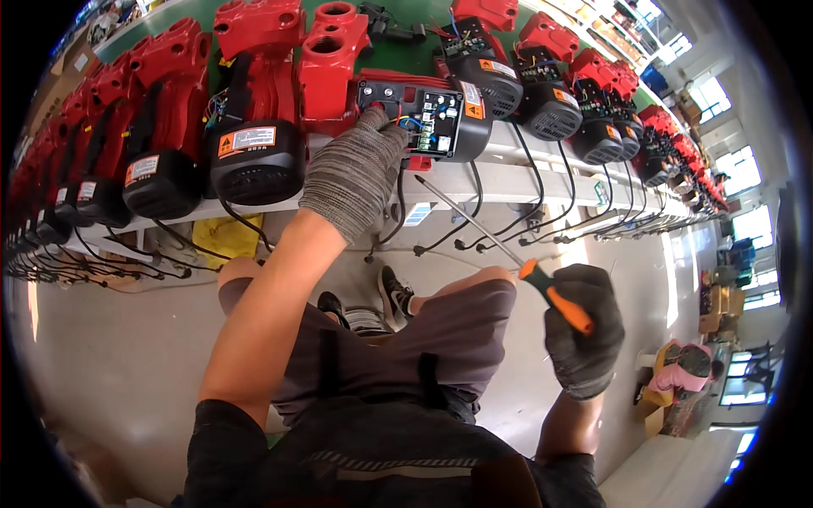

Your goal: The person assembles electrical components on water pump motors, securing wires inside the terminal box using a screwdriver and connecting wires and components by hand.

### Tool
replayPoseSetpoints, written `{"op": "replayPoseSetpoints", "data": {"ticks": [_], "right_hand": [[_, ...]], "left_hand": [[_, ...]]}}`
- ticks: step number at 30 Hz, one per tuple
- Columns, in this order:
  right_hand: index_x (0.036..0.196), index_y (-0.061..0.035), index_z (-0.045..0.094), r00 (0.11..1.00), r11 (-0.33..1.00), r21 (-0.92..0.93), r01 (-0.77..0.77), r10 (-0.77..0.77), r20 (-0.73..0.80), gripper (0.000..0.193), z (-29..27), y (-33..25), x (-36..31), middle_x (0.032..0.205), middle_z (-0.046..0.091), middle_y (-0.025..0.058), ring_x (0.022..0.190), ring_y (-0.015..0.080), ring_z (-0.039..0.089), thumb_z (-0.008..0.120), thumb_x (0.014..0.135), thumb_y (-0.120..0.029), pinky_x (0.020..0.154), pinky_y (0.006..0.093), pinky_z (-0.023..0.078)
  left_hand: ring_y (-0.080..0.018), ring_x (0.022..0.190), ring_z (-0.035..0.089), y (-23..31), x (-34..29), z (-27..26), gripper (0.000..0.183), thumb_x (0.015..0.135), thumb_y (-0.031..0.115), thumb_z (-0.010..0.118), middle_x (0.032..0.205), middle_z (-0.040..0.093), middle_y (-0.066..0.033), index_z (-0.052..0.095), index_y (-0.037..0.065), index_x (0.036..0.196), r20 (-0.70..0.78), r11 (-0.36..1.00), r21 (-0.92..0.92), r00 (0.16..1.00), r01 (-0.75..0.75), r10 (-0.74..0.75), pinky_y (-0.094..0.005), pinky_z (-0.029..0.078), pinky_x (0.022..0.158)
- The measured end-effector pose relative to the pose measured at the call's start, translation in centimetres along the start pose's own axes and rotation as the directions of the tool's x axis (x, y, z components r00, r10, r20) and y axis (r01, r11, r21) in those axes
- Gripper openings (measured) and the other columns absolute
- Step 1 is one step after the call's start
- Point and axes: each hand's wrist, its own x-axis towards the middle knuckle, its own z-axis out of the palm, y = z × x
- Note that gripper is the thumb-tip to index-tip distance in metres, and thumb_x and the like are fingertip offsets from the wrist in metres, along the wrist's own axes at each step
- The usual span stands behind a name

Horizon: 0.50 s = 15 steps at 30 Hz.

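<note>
My right hand (584, 330), in a dark grey knit glove, is wrapped round a screwdriver (557, 296) with an orange and dark green handle. Its long shank slants up and left, the tip apart from the bench. A speckled grey glove covers my left hand (360, 165). Its fingers are bent together at the left end of an open black terminal box (415, 114) on a red pump (326, 89); what they hold is hidden. Inside the box show a circuit board (438, 123) and several coloured wires (406, 121). The motor's black end cover (474, 131) is on the right.
Similar red pumps (174, 72) with black motor covers line the bench (542, 182) on both sides. Black power cables (474, 199) hang from its front edge. A yellow cloth or bag (224, 240) lies below. At the far right, another person (684, 372) bends near cardboard boxes.
</note>
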Motion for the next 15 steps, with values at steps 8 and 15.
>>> {"op": "replayPoseSetpoints", "data": {"ticks": [8, 15], "right_hand": [[0.132, -0.003, 0.041, 0.832, 0.965, 0.166, 0.205, -0.083, -0.549, 0.041, 3.4, -2.0, 2.6, 0.111, 0.061, 0.0267, 0.063, 0.028, 0.067, 0.059, 0.101, -0.023, 0.057, 0.0337, 0.06], [0.124, -0.0084, 0.038, 0.868, 0.975, 0.086, 0.203, -0.139, -0.476, 0.038, 6.0, -1.9, 3.9, 0.11, 0.061, 0.0256, 0.087, 0.0276, 0.067, 0.065, 0.097, -0.016, 0.074, 0.0349, 0.059]], "left_hand": [[-0.0341, 0.108, 0.065, 0.6, 0.6, -0.8, 0.036, 0.086, 0.006, 0.061, 0.127, 0.058, -0.0194, 0.065, 0.004, 0.122, 0.231, 0.996, -0.072, 0.972, 0.056, -0.038, -0.0424, 0.054, 0.094], [-0.0326, 0.109, 0.066, 0.1, 0.3, -0.7, 0.037, 0.087, 0.003, 0.057, 0.128, 0.057, -0.0181, 0.064, 0.005, 0.123, 0.253, 0.995, -0.081, 0.967, 0.063, -0.041, -0.0419, 0.054, 0.093]]}}
